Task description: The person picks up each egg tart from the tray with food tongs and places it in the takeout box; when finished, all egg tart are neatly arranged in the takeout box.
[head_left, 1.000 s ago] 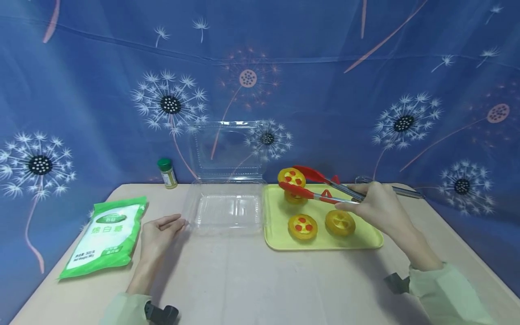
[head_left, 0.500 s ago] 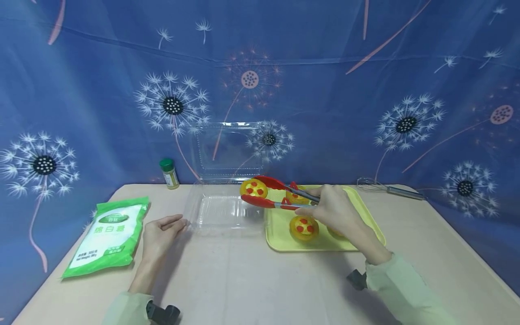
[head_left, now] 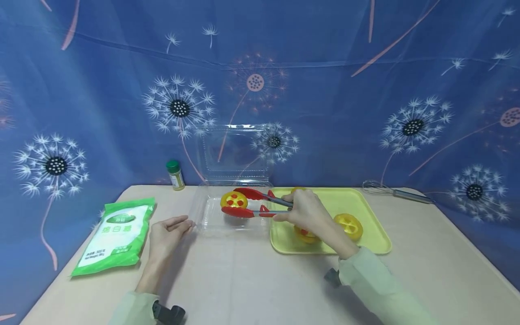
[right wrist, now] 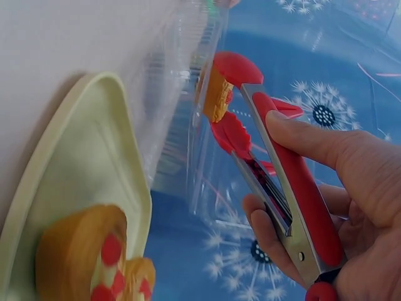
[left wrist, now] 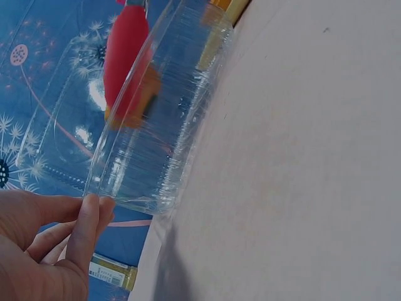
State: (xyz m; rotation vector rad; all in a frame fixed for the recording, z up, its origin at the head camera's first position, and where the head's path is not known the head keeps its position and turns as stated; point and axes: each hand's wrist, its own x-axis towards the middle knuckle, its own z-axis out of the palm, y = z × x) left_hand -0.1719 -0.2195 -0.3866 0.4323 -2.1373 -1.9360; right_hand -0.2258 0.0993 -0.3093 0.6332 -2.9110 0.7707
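Note:
My right hand (head_left: 306,210) grips a pair of red-tipped metal tongs (right wrist: 301,188). Their tips clasp a yellow tart with red spots (head_left: 234,199), which hangs over the base of a clear plastic clamshell box (head_left: 209,212). The box lid (head_left: 233,149) stands raised against the curtain. In the left wrist view, my left hand (left wrist: 59,241) pinches the box's rim at its left front corner between thumb and fingertips. Right of the box, a pale yellow tray (head_left: 371,241) bears more tarts, among them a plain-topped one (head_left: 348,227); my right hand and forearm partly hide the others.
A green and white bag (head_left: 115,237) lies at the left of the table. A green-capped shaker jar (head_left: 175,175) stands at the back left, and a whisk (head_left: 400,192) lies at the back right. A blue dandelion-print curtain (head_left: 325,113) closes off the back.
My right hand has carried the tart in the tongs leftward from above the tray to over the box base, and lower. My left hand has stayed at the box corner.

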